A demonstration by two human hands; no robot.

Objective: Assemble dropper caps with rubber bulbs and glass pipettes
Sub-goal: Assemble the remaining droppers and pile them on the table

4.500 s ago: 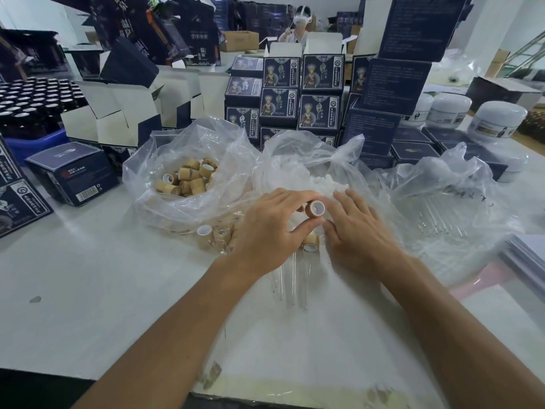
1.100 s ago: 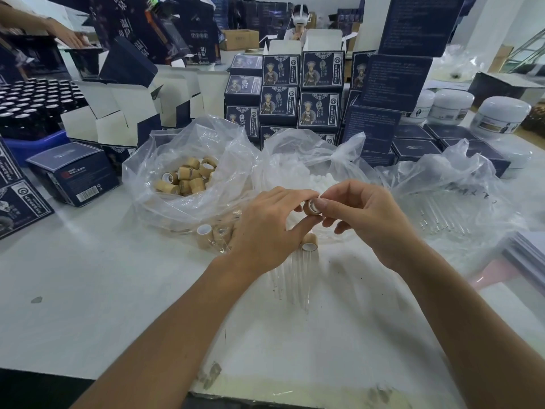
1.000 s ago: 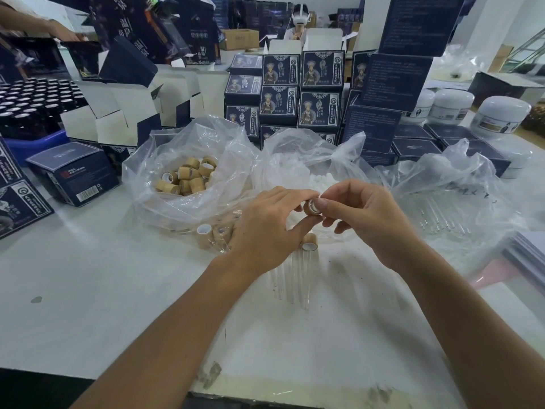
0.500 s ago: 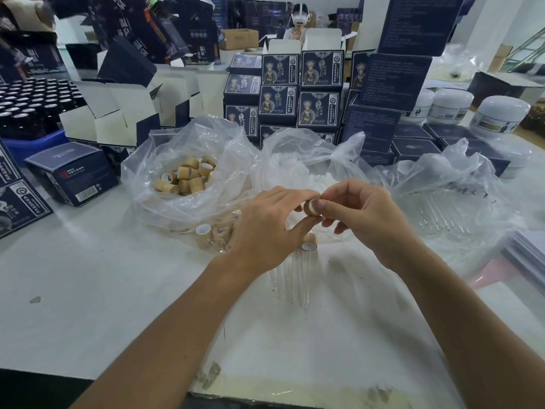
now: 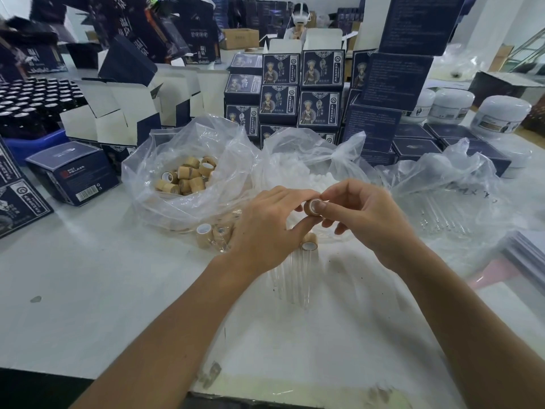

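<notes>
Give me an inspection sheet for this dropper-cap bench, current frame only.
Surface: white table, clear plastic sheet over the near part.
Job's things: tan cap held between both hands; bag of tan caps; bag of white rubber bulbs; bag of glass pipettes; assembled droppers lying below the hands.
Clutter: navy cartons, white jars, dark bottles.
Grippers: left hand grips the cap; right hand pinches at its open end.
Cables: nothing seen.
Surroundings: person seated at the back.
</notes>
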